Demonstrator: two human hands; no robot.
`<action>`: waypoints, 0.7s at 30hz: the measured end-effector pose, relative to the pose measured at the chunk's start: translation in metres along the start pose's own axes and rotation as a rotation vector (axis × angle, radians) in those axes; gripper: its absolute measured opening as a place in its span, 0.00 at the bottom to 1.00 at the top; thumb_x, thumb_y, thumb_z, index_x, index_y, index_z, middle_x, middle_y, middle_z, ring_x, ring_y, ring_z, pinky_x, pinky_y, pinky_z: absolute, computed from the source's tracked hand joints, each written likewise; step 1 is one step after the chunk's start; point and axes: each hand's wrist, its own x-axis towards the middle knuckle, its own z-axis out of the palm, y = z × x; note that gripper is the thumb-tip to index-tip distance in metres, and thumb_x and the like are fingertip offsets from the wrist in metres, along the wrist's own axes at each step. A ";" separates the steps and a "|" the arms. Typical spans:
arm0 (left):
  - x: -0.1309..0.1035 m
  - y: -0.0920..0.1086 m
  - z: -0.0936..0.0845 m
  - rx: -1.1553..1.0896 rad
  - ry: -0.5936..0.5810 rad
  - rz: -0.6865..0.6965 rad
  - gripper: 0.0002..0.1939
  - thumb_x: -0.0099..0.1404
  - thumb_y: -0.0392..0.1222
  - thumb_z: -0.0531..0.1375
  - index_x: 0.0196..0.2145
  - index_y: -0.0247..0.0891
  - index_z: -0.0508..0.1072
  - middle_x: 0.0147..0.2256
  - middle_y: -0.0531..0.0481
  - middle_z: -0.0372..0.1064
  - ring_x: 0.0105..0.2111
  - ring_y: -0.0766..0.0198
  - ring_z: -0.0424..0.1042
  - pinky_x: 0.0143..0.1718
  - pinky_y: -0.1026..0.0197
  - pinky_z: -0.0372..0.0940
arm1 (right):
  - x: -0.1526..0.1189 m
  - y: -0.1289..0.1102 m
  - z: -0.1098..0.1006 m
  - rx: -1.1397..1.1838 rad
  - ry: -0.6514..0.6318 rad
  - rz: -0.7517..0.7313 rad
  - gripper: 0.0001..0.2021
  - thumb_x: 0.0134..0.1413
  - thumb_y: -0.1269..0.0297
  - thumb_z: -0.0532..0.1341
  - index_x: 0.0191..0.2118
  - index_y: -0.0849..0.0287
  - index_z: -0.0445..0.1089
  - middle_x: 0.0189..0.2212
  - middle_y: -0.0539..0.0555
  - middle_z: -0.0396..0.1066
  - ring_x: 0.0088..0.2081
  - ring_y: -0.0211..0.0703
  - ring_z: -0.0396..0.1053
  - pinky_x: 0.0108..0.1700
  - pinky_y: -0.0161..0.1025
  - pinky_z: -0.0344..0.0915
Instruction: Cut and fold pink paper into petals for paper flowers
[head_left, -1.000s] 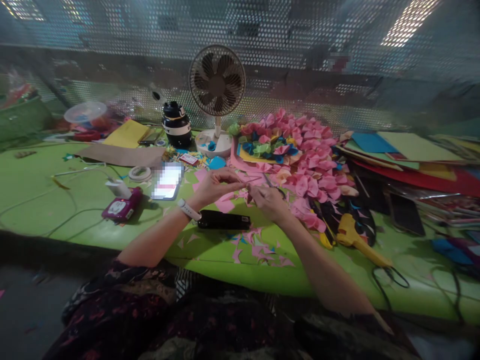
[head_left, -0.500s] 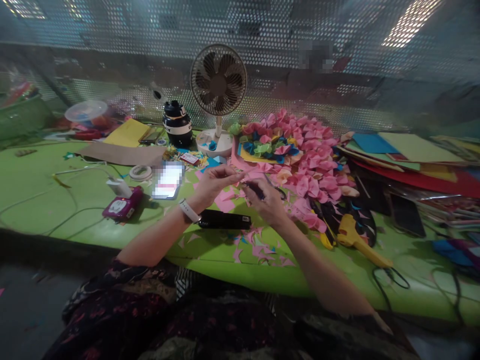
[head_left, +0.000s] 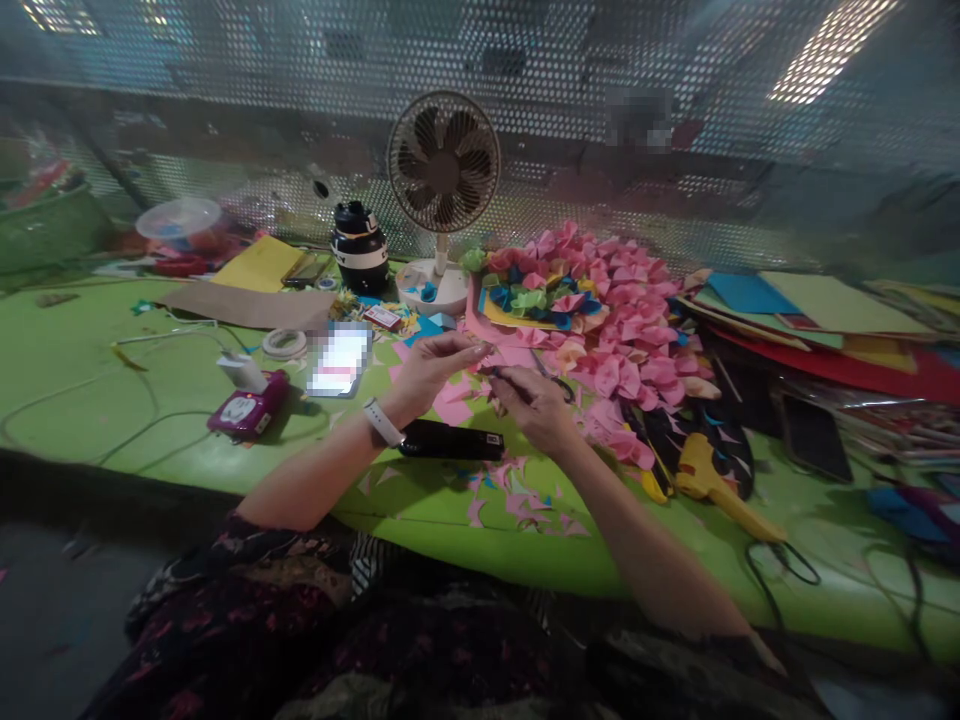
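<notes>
My left hand (head_left: 442,365), with a white watch band (head_left: 384,422) on the wrist, is closed in a pinch above the pink paper pieces (head_left: 454,402). What its fingertips hold is too small and blurred to make out. Close by on the right, my right hand (head_left: 534,402) curls its fingers around a small dark tool (head_left: 498,371), mostly hidden by the fingers. The two sets of fingertips are a short way apart. Below them lies a black oblong case (head_left: 450,440), and in front of it several pink and blue paper scraps (head_left: 517,497).
Pink folded paper flowers (head_left: 615,310) are heaped behind my right hand. A fan (head_left: 444,170), a black jug (head_left: 358,250) and a lit phone (head_left: 339,360) stand or lie left of it. Rightward are a yellow glue gun (head_left: 724,485), a dark phone (head_left: 816,438) and coloured sheets (head_left: 840,300).
My right hand has turned slightly, its fingers now lying more over the dark tool. The left fingertips have shifted only a little. The whole view has moved slightly.
</notes>
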 end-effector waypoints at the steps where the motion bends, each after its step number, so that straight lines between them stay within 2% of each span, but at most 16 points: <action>1: 0.000 0.000 0.000 -0.004 0.021 0.013 0.14 0.48 0.50 0.74 0.24 0.38 0.78 0.28 0.53 0.75 0.33 0.67 0.72 0.43 0.59 0.67 | -0.001 0.001 0.003 0.024 0.020 0.025 0.17 0.63 0.48 0.58 0.43 0.56 0.74 0.33 0.55 0.73 0.31 0.43 0.70 0.35 0.41 0.70; 4: -0.001 0.001 0.002 -0.019 0.063 0.029 0.13 0.47 0.48 0.75 0.23 0.39 0.78 0.27 0.54 0.74 0.31 0.68 0.71 0.41 0.59 0.67 | -0.004 0.003 0.011 0.066 0.104 0.070 0.17 0.62 0.49 0.59 0.49 0.56 0.71 0.36 0.55 0.74 0.31 0.42 0.71 0.35 0.41 0.71; 7: -0.002 0.001 0.002 -0.007 0.061 0.011 0.13 0.47 0.48 0.75 0.25 0.39 0.79 0.28 0.53 0.76 0.31 0.68 0.71 0.41 0.59 0.68 | -0.004 0.005 0.011 0.102 0.105 0.080 0.16 0.63 0.50 0.58 0.47 0.56 0.71 0.31 0.53 0.73 0.26 0.39 0.69 0.31 0.40 0.70; 11: 0.000 -0.001 -0.001 0.001 0.019 -0.023 0.14 0.48 0.49 0.75 0.29 0.38 0.81 0.31 0.51 0.77 0.33 0.67 0.72 0.41 0.59 0.68 | 0.002 0.005 0.004 0.165 0.048 0.116 0.18 0.62 0.47 0.57 0.46 0.56 0.69 0.28 0.50 0.71 0.22 0.36 0.65 0.26 0.37 0.66; 18: 0.010 -0.007 -0.014 -0.043 -0.083 -0.115 0.14 0.47 0.45 0.75 0.30 0.37 0.81 0.35 0.49 0.78 0.36 0.66 0.74 0.46 0.58 0.67 | 0.008 0.013 0.003 0.346 -0.143 0.207 0.19 0.60 0.45 0.59 0.46 0.56 0.67 0.27 0.47 0.70 0.17 0.33 0.61 0.20 0.34 0.60; 21: 0.012 -0.008 -0.015 -0.049 -0.055 -0.102 0.15 0.45 0.47 0.76 0.27 0.37 0.80 0.32 0.50 0.78 0.34 0.66 0.74 0.44 0.59 0.68 | 0.006 0.016 0.007 0.318 -0.108 0.197 0.20 0.60 0.46 0.59 0.48 0.58 0.68 0.28 0.49 0.71 0.20 0.35 0.66 0.22 0.34 0.63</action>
